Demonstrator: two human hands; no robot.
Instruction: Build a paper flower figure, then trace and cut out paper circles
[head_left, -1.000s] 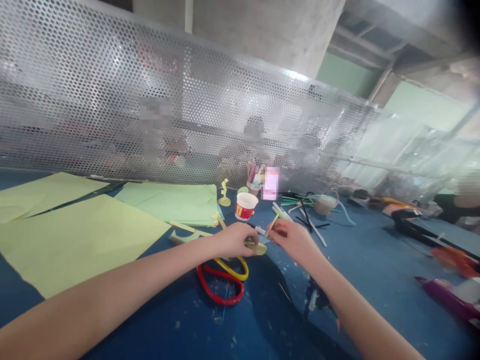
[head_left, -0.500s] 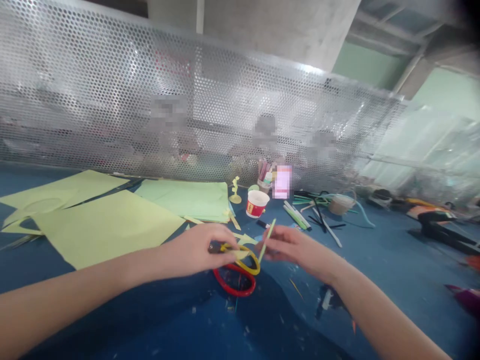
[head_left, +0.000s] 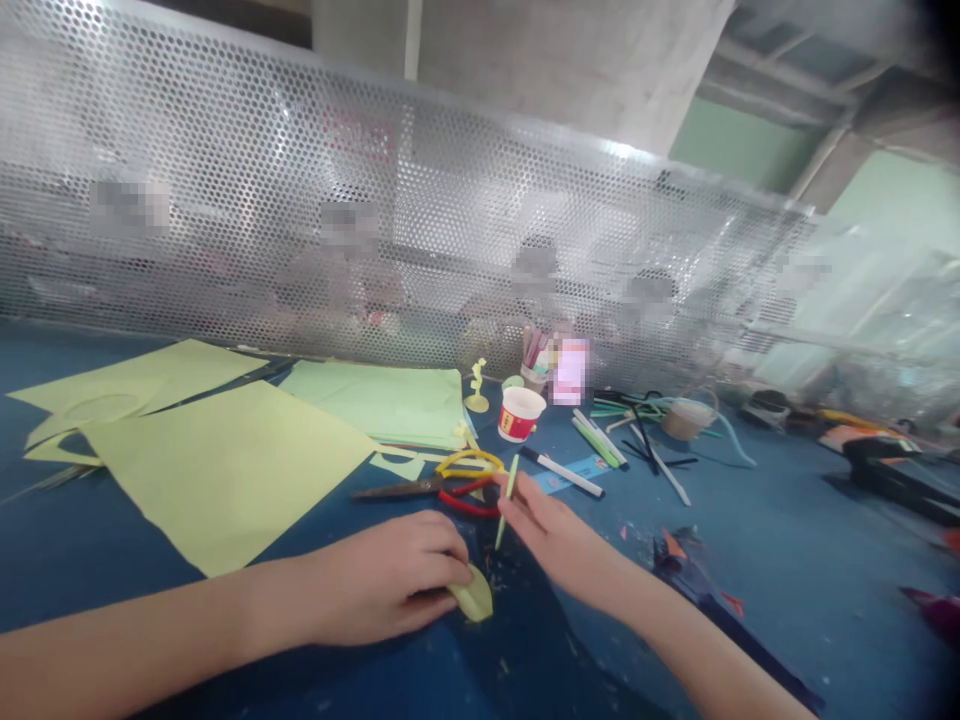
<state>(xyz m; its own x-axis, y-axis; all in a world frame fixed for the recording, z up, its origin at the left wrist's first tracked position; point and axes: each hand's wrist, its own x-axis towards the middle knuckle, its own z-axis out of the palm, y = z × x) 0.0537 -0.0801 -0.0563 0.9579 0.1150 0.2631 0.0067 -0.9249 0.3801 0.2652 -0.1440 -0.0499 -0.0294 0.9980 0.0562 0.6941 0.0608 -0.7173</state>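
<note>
My left hand (head_left: 401, 575) pinches a small rounded piece of yellow-green paper (head_left: 475, 596) low over the blue table. Close by on the right, my right hand (head_left: 544, 520) has its fingers closed on a thin light-green strip (head_left: 508, 500), perhaps a paper piece seen edge-on. Just beyond both hands lie scissors (head_left: 442, 487) with one yellow and one red handle, blades pointing left. The right fingertips are near the red handle; whether they touch it I cannot tell.
Large yellow-green sheets (head_left: 225, 460) and a green paper stack (head_left: 375, 400) lie left. A paper cup (head_left: 520, 415), a small yellow figure (head_left: 478, 388) and a marker (head_left: 562, 472) are ahead. Dark pipe cleaners (head_left: 645, 435) lie right. A perforated metal screen (head_left: 450, 220) borders the back.
The scissors have left my left hand and now lie on the table farther away. My left hand has come nearer with the paper piece; my right hand still has the green strip.
</note>
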